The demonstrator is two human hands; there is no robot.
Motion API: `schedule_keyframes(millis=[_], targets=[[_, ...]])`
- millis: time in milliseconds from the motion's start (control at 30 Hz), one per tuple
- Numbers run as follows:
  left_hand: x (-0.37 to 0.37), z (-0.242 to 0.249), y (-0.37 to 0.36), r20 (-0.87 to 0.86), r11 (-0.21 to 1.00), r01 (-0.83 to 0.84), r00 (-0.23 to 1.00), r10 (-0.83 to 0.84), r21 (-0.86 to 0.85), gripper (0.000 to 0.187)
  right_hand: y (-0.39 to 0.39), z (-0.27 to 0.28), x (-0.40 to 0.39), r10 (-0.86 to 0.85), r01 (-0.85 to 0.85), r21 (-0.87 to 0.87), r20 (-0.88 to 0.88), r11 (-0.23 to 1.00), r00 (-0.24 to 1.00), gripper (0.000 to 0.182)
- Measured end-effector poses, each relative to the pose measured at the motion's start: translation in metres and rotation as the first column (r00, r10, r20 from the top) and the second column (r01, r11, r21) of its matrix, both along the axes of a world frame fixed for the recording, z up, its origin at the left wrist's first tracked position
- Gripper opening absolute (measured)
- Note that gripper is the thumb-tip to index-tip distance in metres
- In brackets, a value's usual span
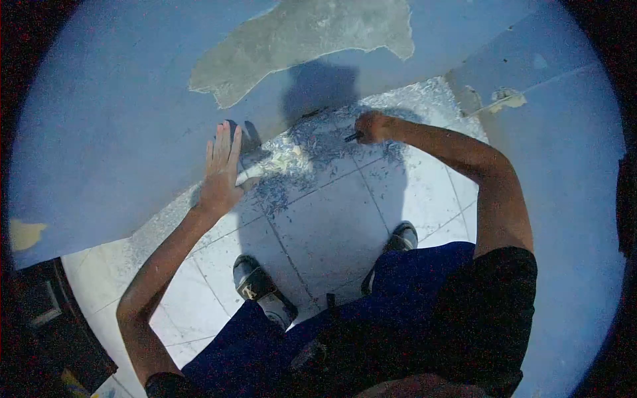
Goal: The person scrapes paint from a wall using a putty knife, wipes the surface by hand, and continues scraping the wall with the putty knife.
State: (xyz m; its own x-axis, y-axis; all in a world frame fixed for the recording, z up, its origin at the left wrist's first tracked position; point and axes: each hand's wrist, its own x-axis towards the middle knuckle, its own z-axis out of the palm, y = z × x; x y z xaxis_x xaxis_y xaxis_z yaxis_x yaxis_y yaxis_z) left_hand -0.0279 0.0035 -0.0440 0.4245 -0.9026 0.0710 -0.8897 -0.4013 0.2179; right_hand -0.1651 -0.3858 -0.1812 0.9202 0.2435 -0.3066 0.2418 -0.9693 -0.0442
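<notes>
My left hand (pixel 222 176) is held up with its fingers stretched out, at the blue wall (pixel 152 119); it appears to lean on the wall. My right hand (pixel 373 127) is closed in a fist around a tool with a dark handle (pixel 352 137), whose end sticks out toward the left. The tool's working end is hidden by the hand and shadow. Above both hands, a large grey bare patch (pixel 312 46) with ragged edges shows where the blue paint is off the wall. Paint flakes (pixel 285 182) lie thickly along the wall's foot below my hands.
White floor tiles (pixel 318 219) lie under my feet, in dark shoes (pixel 255 278). A second blue wall (pixel 564 199) meets the first at a corner on the right, with a chipped spot (pixel 507 99). Dark furniture (pixel 60 325) stands at lower left.
</notes>
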Motion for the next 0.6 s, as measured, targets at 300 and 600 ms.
schedule_keyframes(millis=[300, 600], targets=[[-0.016, -0.119, -0.008, -0.366, 0.956, 0.232, 0.886, -0.284, -0.179, 0.114, 0.074, 0.043, -0.039, -0.104, 0.096, -0.044, -0.257, 0.994, 0.961, 0.025], [-0.068, -0.127, -0.072, -0.889, 0.914, 0.401, 0.397, -0.227, -0.054, 0.074, 0.135, 0.063, -0.059, -0.244, 0.28, 0.039, -0.39, 0.959, 0.888, 0.032]])
